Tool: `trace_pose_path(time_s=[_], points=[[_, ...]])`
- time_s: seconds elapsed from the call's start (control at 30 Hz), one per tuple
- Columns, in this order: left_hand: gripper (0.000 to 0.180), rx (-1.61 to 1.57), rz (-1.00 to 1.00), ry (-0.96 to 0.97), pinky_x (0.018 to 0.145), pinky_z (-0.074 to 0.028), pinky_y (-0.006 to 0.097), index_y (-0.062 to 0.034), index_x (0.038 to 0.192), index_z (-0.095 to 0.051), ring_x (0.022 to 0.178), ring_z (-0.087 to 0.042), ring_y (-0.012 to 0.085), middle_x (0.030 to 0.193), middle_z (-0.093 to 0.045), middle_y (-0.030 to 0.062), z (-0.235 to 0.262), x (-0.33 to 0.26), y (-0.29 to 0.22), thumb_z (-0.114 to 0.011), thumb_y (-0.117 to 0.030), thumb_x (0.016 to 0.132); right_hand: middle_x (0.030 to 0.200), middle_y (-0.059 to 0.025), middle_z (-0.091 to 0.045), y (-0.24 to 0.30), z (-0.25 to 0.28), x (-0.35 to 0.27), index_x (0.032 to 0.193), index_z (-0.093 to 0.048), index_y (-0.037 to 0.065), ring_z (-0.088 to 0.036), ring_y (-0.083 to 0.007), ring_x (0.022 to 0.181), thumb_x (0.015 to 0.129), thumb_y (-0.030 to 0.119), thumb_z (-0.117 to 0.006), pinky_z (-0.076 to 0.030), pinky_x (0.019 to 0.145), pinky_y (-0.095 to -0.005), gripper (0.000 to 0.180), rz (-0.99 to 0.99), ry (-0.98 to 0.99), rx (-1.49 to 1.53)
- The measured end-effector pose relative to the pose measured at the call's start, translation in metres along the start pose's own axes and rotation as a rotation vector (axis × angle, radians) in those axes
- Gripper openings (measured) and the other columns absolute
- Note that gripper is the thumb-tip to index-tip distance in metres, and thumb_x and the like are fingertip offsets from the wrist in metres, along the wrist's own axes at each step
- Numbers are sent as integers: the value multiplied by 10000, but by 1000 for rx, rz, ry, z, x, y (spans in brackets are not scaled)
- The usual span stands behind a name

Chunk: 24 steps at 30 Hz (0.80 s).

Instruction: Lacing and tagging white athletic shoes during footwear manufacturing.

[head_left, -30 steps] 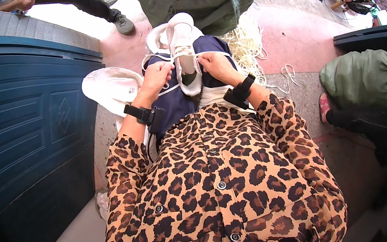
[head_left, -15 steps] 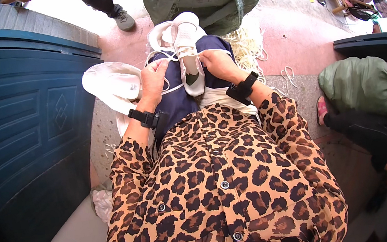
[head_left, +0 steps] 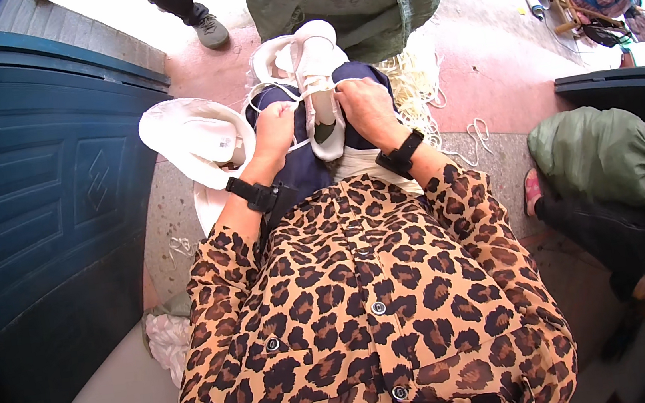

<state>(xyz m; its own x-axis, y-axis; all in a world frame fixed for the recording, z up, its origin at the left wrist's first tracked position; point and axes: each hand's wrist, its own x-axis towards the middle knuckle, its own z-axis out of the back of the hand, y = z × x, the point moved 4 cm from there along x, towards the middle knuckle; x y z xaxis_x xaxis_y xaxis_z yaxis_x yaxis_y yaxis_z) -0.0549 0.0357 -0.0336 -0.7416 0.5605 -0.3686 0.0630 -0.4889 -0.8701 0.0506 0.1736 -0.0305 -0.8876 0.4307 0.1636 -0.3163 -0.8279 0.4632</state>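
Note:
Upright across my lap is a white sneaker (head_left: pixel 319 66), its toe away from me and its opening toward my body. A white shoelace (head_left: pixel 315 91) runs across its tongue area, with a loop hanging to the left. My left hand (head_left: pixel 275 136), left of the shoe, pinches one end of the lace. Just right of the shoe opening, my right hand (head_left: pixel 369 112) is closed on the lace's other side; its fingertips are partly hidden. Another white shoe (head_left: pixel 198 140) lies by my left forearm, and a further white shoe (head_left: pixel 267 62) sits behind the laced one.
A pile of loose white laces (head_left: pixel 408 82) lies on the floor beyond my right knee. A large green sack (head_left: pixel 346 1) stands ahead. Blue panelled door (head_left: pixel 69 168) is at left. At right are a stuffed green bag (head_left: pixel 594 148) and a seated person's leg (head_left: pixel 595 224); other people are farther off.
My left hand has shifted slightly right and down, closer to the sneaker. The right hand stays beside the shoe, its back turned more upward. Both remain on the lace.

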Motion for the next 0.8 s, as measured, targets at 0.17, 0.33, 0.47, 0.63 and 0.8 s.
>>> trace_pose_path(time_s=[0.17,0.33,0.47,0.63,0.8], points=[[144,-373,249,118,316,-179,169,-45,895,-581,366,-276,-6,514,-367,-88,-5,-20,7,-544,-179,856,725,-46,-549,5,13,-14,726,-620,92,-502,-229,789,737,274,-602,-361,685,-374,183,58,-198,-74],[219,1,-19,-97,546,-418,287,21,868,-610,576,-538,136,597,-567,63,-8,2,14,-533,-181,838,748,-75,-566,2,7,-13,714,-619,72,-508,-250,815,731,263,-583,-364,695,-400,195,17,-130,-136],[229,315,-277,-188,546,-421,304,16,737,-576,541,-538,166,581,-558,83,-12,16,4,-504,-174,843,776,-109,-581,-2,-2,-8,721,-607,41,-516,-270,846,720,182,-522,-382,699,-416,165,-69,-46,-109],[209,360,-347,-184,587,-440,366,9,729,-571,597,-561,310,637,-568,176,-16,20,0,-497,-156,834,789,-132,-566,-9,-8,-9,760,-580,29,-506,-320,853,762,163,-509,-404,735,-426,152,-71,-43,-50],[178,557,-494,-149,605,-442,427,2,772,-541,683,-564,373,690,-566,213,-19,20,-12,-490,-158,830,773,-160,-577,-19,-15,-2,719,-592,13,-524,-320,845,733,139,-502,-411,713,-441,155,-61,-39,12]])
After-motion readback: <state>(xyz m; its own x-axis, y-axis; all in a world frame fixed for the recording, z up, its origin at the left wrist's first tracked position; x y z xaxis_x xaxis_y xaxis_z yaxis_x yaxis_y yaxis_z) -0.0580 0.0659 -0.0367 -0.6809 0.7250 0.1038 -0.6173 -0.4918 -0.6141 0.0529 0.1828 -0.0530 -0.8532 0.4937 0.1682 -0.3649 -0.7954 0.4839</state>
